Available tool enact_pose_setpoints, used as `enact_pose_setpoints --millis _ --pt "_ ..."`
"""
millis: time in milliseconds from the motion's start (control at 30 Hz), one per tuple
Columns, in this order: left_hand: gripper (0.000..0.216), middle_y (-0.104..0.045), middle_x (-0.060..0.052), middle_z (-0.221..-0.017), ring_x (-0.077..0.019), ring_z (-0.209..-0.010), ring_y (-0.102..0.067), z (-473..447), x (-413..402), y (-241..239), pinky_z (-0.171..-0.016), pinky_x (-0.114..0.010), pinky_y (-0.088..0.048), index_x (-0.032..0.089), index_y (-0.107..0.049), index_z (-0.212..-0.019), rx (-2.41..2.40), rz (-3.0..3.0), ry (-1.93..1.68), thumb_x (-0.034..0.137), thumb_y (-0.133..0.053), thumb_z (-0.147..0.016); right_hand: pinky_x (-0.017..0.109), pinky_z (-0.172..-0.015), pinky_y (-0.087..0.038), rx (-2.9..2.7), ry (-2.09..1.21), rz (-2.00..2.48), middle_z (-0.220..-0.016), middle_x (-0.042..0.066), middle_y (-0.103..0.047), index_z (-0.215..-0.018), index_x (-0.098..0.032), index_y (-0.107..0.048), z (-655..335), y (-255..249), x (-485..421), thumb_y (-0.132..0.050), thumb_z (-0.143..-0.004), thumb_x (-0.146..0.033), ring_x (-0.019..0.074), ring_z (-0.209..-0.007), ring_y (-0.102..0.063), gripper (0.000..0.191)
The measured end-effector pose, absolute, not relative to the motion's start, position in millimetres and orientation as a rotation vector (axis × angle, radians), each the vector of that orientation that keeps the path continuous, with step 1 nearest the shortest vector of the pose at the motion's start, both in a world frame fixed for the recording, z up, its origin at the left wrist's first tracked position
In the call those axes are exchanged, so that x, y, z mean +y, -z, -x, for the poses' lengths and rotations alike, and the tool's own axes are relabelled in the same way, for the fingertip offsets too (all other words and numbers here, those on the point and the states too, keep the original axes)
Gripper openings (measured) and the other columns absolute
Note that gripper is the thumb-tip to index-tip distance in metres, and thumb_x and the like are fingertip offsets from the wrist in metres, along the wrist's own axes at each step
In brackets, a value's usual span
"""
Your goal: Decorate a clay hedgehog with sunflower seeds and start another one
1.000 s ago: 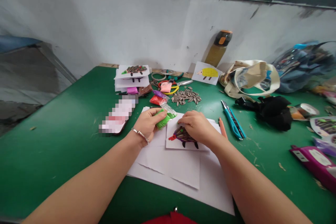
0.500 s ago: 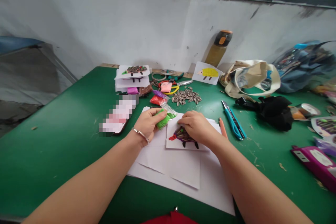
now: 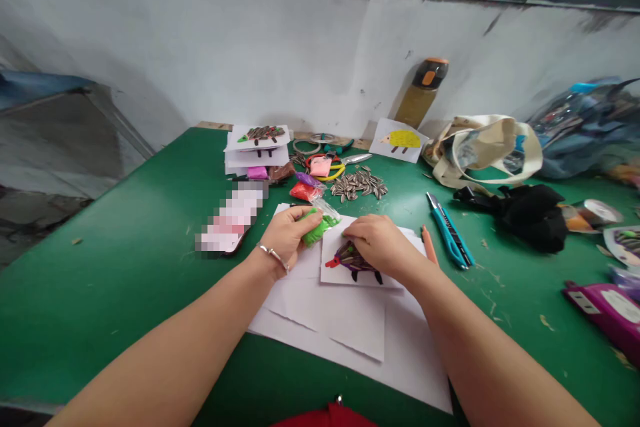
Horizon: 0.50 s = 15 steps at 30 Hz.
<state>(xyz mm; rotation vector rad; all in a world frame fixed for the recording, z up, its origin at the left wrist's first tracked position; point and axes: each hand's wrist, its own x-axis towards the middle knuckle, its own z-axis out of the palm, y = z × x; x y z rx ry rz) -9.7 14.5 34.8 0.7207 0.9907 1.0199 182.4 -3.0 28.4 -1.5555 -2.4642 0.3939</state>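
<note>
A silver left-wrist bracelet (image 3: 273,255) and a red garment (image 3: 330,417) are worn.

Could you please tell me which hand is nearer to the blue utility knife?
The right hand: it is over the animal card, left of the blue utility knife. The left hand, holding the green packet, is farther left.

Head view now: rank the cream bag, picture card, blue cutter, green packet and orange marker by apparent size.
1. Cream bag
2. Picture card, partly under the right hand
3. Blue cutter and green packet: too alike to rank, the packet partly hidden
4. Orange marker
</note>
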Motion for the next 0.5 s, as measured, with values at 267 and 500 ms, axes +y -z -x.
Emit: enact_pose_setpoints --millis 267,500 --pt "0.046 -0.065 -0.002 -0.073 -0.0103 -0.065 -0.057 10.2 14.7 -34.9 -0.062 -0.025 -0.049 0.010 -0.071 -0.077 0.994 -0.730 -1.016 0.036 -0.093 -0.045 0.029 -0.073 -0.030 -2.532 -0.335 1.611 -0.081 0.006 -0.067 -0.081 -0.018 -0.071 -176.0 -35.9 -7.0 -0.043 -0.081 -0.007 0.0172 -0.079 -0.056 0.030" --pt "0.041 -0.066 -0.002 -0.074 -0.0109 -0.066 -0.059 10.7 14.9 -34.1 -0.064 -0.026 -0.050 0.012 -0.071 -0.076 1.005 -0.722 -1.014 0.033 -0.092 -0.048 0.027 -0.067 -0.030 -2.478 -0.373 1.565 -0.071 0.004 -0.065 -0.076 -0.019 -0.068 -181.4 -33.5 -3.7 -0.042 -0.081 -0.008 0.0157 -0.067 -0.053 0.029"
